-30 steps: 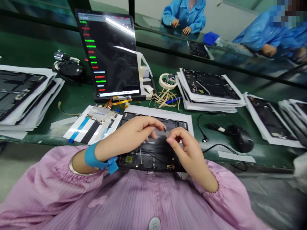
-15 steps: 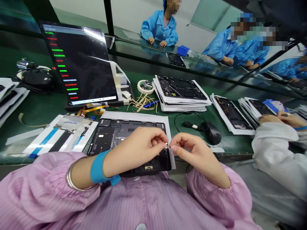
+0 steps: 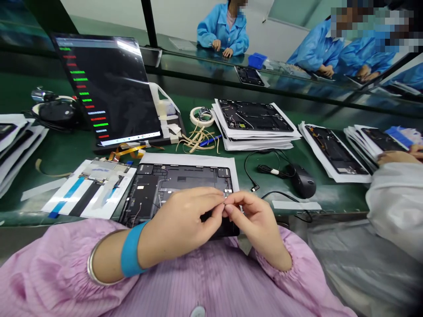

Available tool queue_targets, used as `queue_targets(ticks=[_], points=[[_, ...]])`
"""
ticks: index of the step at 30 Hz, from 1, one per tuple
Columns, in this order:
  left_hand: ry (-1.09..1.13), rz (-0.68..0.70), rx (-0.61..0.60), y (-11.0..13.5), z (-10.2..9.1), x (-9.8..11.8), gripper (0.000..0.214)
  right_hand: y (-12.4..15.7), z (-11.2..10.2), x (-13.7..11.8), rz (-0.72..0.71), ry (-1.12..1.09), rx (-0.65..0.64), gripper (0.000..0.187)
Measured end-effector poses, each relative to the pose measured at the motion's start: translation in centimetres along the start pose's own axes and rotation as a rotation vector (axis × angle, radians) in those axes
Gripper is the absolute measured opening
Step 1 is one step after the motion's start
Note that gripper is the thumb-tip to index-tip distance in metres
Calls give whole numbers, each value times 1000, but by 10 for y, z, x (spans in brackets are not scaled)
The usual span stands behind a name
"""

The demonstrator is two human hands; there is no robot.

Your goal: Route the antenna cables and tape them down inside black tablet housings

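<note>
- The opened device housing [image 3: 181, 177] is lying on a white sheet [image 3: 188, 157] on the worktop [image 3: 333, 191], directly beneath the hands.
- The left hand [image 3: 187, 215] and right hand [image 3: 254, 220] are meeting at the fingertips, thumbs and forefingers pinching a tiny part [image 3: 225, 204], too small to identify.
- A circuit board [image 3: 104, 168] is resting left of the hands.
- A mouse [image 3: 303, 181] is sitting to their right.
- A screen [image 3: 112, 92] is standing beyond the left hand, displaying coloured lines.
- A paper-layered stack [image 3: 254, 115] is lying beyond the right hand.

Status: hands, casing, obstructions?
Left hand and right hand close together at tiny piece, identity unclear. Open black casing beneath. Left hand covers part of it.
</note>
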State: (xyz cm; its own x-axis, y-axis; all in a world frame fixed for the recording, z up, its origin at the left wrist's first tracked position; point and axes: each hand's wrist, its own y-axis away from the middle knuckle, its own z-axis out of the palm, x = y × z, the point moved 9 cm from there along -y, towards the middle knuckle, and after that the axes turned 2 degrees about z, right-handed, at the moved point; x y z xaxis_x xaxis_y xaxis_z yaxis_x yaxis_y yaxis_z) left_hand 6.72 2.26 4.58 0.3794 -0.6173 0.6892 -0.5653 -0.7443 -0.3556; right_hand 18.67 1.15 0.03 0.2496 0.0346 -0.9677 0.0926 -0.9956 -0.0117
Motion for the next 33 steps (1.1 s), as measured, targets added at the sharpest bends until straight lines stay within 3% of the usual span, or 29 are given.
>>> queue_targets(ticks=[5,10,21,25,27,30,33], points=[[68,-82,-58,-3,1,-10,21,-1,3,0,-16,18,0,6],[86,-54,-21,-6,-2,-10,19,2,4,-1,-45,66,14,6],[150,-118,-56,-8,0,-15,18,4,4,0,-62,93,24,6],[65,-172,-74,-11,1,-25,17,7,-2,0,-48,138,21,6],[-39,-199,-73,-15,-2,-36,15,12,-8,3,-27,167,-44,7],[-199,-284,-104,-19,-8,-64,15,27,-20,13,10,216,-259,10],[-293,-391,-148,-17,-16,-93,18,46,-41,33,63,319,-403,11]])
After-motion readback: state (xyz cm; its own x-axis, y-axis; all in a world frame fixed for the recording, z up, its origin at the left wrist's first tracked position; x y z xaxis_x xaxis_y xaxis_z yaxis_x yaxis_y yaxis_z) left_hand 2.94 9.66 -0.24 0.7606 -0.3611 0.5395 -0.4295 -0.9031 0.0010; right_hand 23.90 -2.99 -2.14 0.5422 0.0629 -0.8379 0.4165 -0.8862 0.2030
